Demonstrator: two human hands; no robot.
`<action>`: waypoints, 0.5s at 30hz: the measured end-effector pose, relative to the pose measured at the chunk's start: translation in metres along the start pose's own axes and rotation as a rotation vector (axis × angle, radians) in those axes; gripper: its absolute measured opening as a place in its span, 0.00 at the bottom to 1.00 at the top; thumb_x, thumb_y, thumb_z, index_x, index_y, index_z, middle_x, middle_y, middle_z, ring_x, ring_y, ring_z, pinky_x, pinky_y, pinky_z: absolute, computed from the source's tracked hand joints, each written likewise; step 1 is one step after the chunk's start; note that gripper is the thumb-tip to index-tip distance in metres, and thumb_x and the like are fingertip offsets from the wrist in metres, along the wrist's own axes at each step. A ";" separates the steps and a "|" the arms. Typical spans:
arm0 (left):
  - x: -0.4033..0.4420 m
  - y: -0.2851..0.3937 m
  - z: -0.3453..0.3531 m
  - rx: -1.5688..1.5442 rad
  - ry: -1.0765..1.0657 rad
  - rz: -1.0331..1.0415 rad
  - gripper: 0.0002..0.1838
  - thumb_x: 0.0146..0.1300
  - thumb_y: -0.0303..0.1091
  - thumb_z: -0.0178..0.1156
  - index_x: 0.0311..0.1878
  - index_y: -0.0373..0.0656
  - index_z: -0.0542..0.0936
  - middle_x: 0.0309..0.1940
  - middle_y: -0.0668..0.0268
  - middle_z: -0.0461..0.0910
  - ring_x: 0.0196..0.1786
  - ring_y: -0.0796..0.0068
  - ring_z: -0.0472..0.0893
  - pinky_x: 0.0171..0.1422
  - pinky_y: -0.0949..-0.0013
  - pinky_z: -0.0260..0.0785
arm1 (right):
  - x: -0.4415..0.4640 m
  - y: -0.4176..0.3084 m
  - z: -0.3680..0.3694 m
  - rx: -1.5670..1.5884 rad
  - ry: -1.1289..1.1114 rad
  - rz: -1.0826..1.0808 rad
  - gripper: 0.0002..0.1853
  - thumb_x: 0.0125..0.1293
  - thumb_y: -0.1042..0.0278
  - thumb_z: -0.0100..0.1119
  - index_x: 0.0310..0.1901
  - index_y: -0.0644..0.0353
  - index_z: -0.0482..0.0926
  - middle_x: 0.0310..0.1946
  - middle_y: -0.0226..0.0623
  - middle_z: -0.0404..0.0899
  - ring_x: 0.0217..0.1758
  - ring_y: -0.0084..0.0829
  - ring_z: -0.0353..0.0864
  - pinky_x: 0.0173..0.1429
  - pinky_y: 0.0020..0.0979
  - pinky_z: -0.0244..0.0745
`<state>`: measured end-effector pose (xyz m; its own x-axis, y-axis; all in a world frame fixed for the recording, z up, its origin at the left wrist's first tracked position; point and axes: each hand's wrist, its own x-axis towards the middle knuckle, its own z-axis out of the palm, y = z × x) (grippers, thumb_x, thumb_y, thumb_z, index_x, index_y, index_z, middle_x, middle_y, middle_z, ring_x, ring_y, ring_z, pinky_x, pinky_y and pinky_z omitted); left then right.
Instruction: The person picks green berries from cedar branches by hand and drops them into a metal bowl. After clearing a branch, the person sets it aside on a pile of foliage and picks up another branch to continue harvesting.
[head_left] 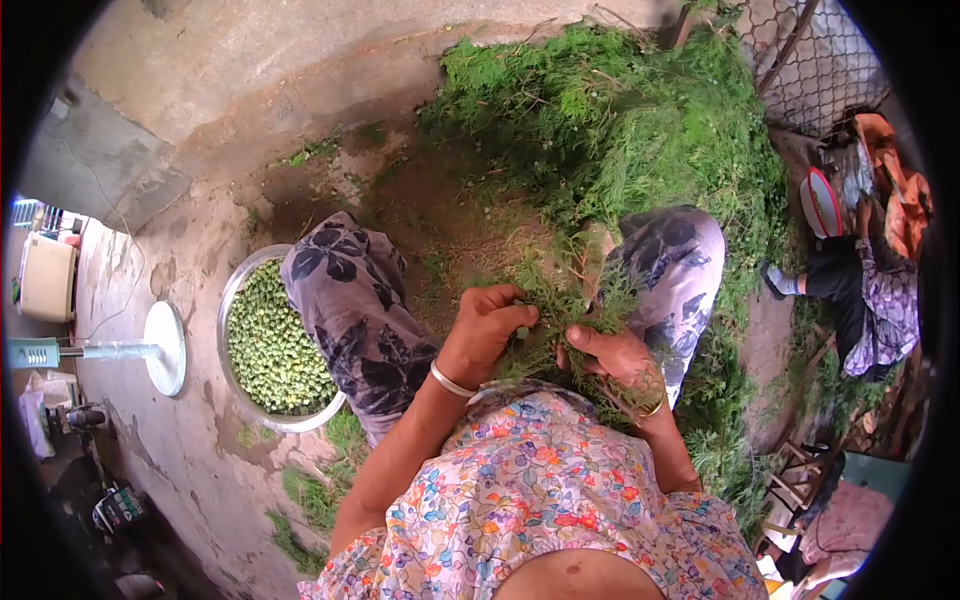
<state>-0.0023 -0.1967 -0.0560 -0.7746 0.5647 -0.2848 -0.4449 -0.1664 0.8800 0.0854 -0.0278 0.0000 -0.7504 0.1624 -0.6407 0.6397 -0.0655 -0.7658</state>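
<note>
In front of my lap, my right hand is closed round a leafy green sprig, whose twigs spread above and below the fingers. My left hand, with a silver bangle at the wrist, is pinched at the sprig's left side; what lies between its fingertips is too small to make out. To the left of my knee stands a round metal basin filled with small green pieces. A large heap of cut green branches lies beyond my hands and to the right.
A white fan base stands left of the basin. Another person sits at the far right beside a red-rimmed basin. Wire mesh is at the top right. Loose sprigs lie on the floor at lower left.
</note>
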 end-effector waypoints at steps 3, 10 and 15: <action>-0.004 0.014 0.006 -0.011 0.087 -0.030 0.05 0.54 0.24 0.61 0.34 0.34 0.78 0.23 0.68 0.77 0.23 0.82 0.74 0.25 0.74 0.66 | -0.005 -0.006 0.007 0.131 -0.020 -0.053 0.25 0.59 0.47 0.64 0.51 0.56 0.75 0.38 0.26 0.79 0.38 0.18 0.74 0.37 0.18 0.65; 0.002 0.005 -0.020 -0.570 -0.176 -0.173 0.09 0.59 0.27 0.58 0.40 0.34 0.76 0.31 0.60 0.80 0.29 0.73 0.80 0.25 0.72 0.74 | -0.001 0.000 -0.005 0.056 -0.131 -0.016 0.25 0.58 0.47 0.65 0.49 0.56 0.75 0.37 0.25 0.79 0.36 0.17 0.73 0.35 0.18 0.64; 0.002 0.001 -0.011 -0.531 -0.114 -0.229 0.13 0.60 0.32 0.60 0.44 0.34 0.74 0.33 0.60 0.79 0.31 0.74 0.80 0.25 0.71 0.76 | -0.002 -0.003 -0.007 0.044 -0.123 0.033 0.33 0.58 0.51 0.67 0.61 0.55 0.67 0.44 0.30 0.78 0.49 0.27 0.76 0.48 0.33 0.73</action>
<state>-0.0086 -0.2045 -0.0599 -0.5923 0.7126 -0.3761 -0.7820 -0.3958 0.4815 0.0863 -0.0209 0.0037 -0.7457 0.0375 -0.6652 0.6583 -0.1123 -0.7443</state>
